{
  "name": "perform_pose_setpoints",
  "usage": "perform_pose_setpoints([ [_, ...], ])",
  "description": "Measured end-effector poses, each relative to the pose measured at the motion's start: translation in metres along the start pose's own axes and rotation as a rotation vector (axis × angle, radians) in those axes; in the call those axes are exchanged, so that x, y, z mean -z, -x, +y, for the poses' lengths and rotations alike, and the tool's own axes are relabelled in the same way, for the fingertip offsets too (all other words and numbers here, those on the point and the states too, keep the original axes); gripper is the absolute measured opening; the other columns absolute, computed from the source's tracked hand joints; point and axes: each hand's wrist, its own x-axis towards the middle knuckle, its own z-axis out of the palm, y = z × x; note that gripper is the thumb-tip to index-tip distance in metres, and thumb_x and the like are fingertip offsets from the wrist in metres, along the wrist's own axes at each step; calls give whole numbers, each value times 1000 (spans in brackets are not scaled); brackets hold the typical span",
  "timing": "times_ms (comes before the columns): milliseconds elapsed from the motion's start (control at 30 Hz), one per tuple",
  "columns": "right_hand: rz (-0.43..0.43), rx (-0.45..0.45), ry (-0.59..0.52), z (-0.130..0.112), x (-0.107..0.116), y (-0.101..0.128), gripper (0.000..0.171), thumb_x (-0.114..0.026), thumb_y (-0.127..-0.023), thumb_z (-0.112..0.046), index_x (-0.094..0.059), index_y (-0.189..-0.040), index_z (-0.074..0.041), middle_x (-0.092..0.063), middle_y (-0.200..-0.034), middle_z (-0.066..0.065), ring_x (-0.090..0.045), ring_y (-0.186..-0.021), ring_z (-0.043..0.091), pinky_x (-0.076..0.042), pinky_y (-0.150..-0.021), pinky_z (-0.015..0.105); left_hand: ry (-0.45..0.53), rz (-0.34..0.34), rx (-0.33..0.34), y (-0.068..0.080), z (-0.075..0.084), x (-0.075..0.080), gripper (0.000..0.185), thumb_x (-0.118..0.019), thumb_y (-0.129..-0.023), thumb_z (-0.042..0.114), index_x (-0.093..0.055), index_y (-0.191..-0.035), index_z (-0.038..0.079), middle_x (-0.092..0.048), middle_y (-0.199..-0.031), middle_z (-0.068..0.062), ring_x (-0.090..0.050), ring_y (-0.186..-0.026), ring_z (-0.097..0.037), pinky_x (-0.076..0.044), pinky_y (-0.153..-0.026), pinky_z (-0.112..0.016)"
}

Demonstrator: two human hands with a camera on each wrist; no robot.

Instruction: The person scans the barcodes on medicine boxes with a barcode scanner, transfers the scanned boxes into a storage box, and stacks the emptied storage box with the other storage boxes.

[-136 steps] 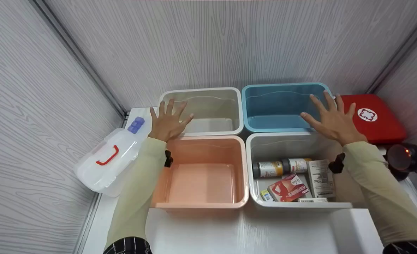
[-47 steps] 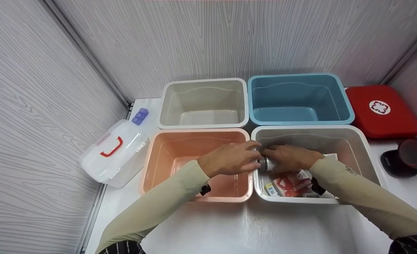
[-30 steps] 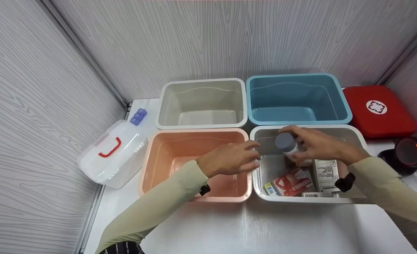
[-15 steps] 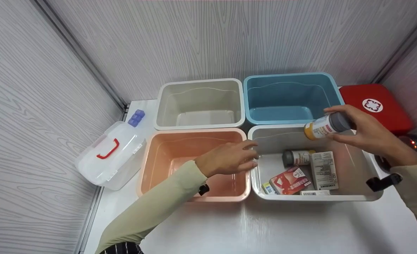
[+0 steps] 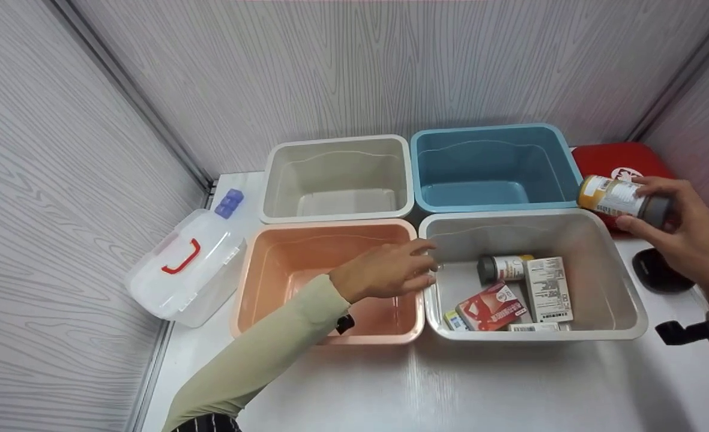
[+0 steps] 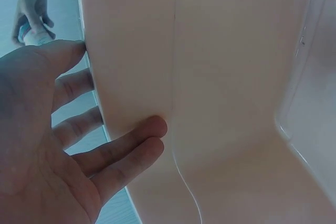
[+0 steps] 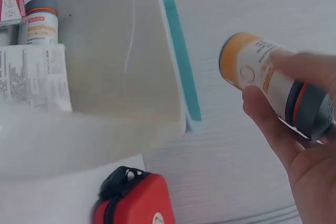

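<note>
- Over the counter's (image 5: 510, 384) right edge, above the red first-aid pouch (image 5: 606, 157), the right hand (image 5: 681, 231) gripped a pill bottle (image 5: 615, 198), fingers curled round its grey-capped end, orange base pointing left.
- That bottle hung clear of the white bin (image 5: 627, 300) it was just beside, and well apart from the left hand (image 5: 387, 273).
- That left hand rested with fingers nearly straight on the shared rims of the pink bin (image 5: 252, 264) and the white bin, holding nothing.
- Inside the white bin lay a second bottle (image 5: 504, 267), a white box (image 5: 547, 289) and a red box (image 5: 489, 307).
- Behind stood a beige bin (image 5: 270, 180) and a blue bin (image 5: 486, 171); a clear case (image 5: 186, 270) leaned at far left.
</note>
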Motion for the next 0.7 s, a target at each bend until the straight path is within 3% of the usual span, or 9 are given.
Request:
perform_pose_setpoints([
  [100,67,-12,-43,11,1,7,46,-77,-94,10,-55,-134,9,-53,-145,-25,-50,-115,1,-40,-90,0,-4,1,1,0,0,0,40,-52,-114,40,-66,-147,22,-47,-168,-10,-65,-137,-30,-53,-116,-46],
  [267,154,71,-118,26,4,19,31,-73,-79,26,-62,-107,18,-61,-138,-20,-50,-127,4,-38,-98,8,-12,-3,-2,0,0,0,41,-51,-115,40,-65,-148,22,-46,-169,-10,-63,-139,-30,-53,-117,-45],
  [467,188,-17,-47,42,0,38,38,-76,-83,19,-72,-120,11,-54,-140,-26,-45,-131,-1,-37,-93,6,-21,8,-17,0,-1,0,40,-52,-115,40,-66,-146,20,-47,-168,-12,-63,-139,-30,-54,-115,-47],
  [700,289,-69,-94,59,-12,53,34,-74,-90,15,-73,-125,13,-61,-134,-22,-54,-123,1,-44,-88,4,1,-2,-10,1,0,2,40,-51,-115,39,-66,-146,19,-46,-169,-13,-63,-139,-32,-53,-115,-49],
])
